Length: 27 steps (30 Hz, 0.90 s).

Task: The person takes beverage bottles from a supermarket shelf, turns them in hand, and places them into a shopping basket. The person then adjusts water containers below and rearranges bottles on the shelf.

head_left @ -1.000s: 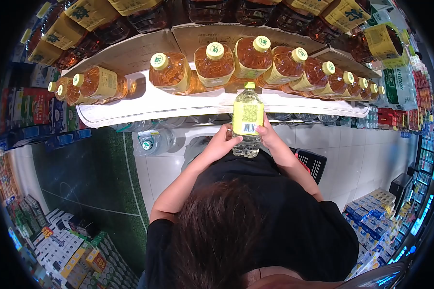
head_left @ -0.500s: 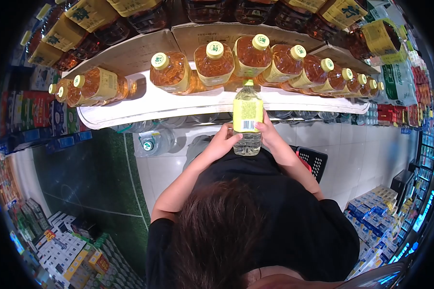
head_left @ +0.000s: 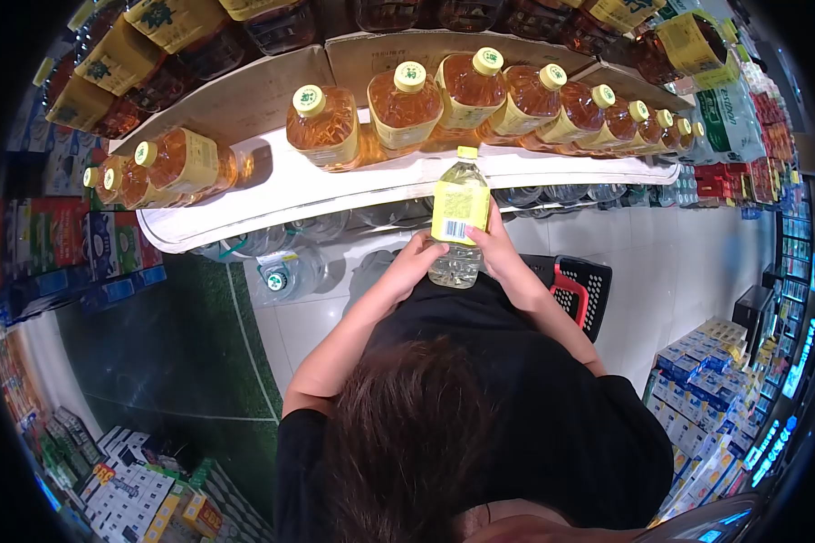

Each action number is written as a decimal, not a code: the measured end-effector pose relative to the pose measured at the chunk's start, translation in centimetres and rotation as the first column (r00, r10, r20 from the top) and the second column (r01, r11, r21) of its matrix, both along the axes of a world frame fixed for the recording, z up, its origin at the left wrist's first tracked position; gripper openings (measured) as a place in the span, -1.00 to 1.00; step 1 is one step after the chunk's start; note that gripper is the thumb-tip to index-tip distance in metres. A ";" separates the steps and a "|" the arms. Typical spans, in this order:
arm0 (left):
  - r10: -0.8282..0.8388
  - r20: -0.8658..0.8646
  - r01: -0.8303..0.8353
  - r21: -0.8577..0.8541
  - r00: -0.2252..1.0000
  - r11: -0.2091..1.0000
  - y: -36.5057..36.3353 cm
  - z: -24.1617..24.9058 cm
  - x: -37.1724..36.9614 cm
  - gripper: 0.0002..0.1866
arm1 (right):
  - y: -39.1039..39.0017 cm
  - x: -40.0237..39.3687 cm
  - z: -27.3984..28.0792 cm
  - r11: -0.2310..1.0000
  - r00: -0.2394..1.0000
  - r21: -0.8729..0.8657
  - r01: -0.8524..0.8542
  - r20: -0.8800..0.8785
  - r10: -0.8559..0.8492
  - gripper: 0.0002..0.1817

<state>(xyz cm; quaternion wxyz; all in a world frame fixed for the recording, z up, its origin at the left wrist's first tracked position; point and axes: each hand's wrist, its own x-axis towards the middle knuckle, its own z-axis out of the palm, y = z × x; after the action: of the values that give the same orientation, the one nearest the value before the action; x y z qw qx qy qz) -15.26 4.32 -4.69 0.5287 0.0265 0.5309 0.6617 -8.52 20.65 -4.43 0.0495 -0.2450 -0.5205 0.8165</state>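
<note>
A clear plastic bottle with a yellow label, a barcode and a yellow cap is held upright in front of my body, leaning slightly. My left hand is closed around its lower left side. Gripping the right side near the barcode is my right hand, its thumb over the label's edge. Just beyond the bottle, a white shelf carries a row of amber bottles with yellow caps and labels. A gap in that row lies to the left, where a shadow falls on the shelf.
A large clear water jug stands on the floor left of me. To my right is a black and red shopping basket. Cardboard backs the bottle row. Stacked boxes rise at the lower right, and green matting covers the left floor.
The bottle in my hands has tilted slightly and shifted a little left, both hands still on it. My view has turned a little, showing more of the basket.
</note>
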 end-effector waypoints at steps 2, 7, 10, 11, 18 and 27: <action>-0.016 0.030 0.015 0.007 0.999 1.000 -0.7 0.2 0.2 -0.47 | -0.8 0.7 -0.4 0.999 0.999 0.001 0.038 0.015 -0.038 -0.14; -0.114 0.154 0.118 -0.014 0.982 0.993 -2.3 -0.5 1.4 -0.51 | -3.1 2.6 -0.7 0.994 0.991 0.026 0.111 0.067 -0.112 -0.26; -0.200 0.205 0.203 0.005 0.958 0.979 -2.4 -2.6 2.6 -0.58 | -4.4 4.4 -0.3 0.977 0.971 0.059 0.203 0.116 -0.209 -0.31; -0.222 0.225 0.227 0.004 0.949 0.974 -2.3 -3.0 3.1 -0.59 | -4.7 5.1 0.1 0.969 0.960 0.076 0.236 0.138 -0.245 -0.32; -0.438 0.272 0.462 -0.029 0.857 0.886 -0.4 -6.3 7.0 -0.54 | -4.6 10.6 -0.4 0.909 0.869 0.045 0.414 0.279 -0.410 -0.41; -0.732 -0.330 0.729 -0.160 0.596 0.666 5.2 -5.2 11.4 -0.11 | -2.3 17.4 -2.8 0.740 0.709 0.316 0.594 0.228 -0.667 -0.23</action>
<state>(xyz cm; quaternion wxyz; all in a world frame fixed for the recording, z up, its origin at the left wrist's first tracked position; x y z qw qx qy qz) -3.86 9.50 -9.90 0.6436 0.3621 0.5651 0.3678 8.92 18.31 -7.24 0.2668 -0.5333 -0.4917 0.6345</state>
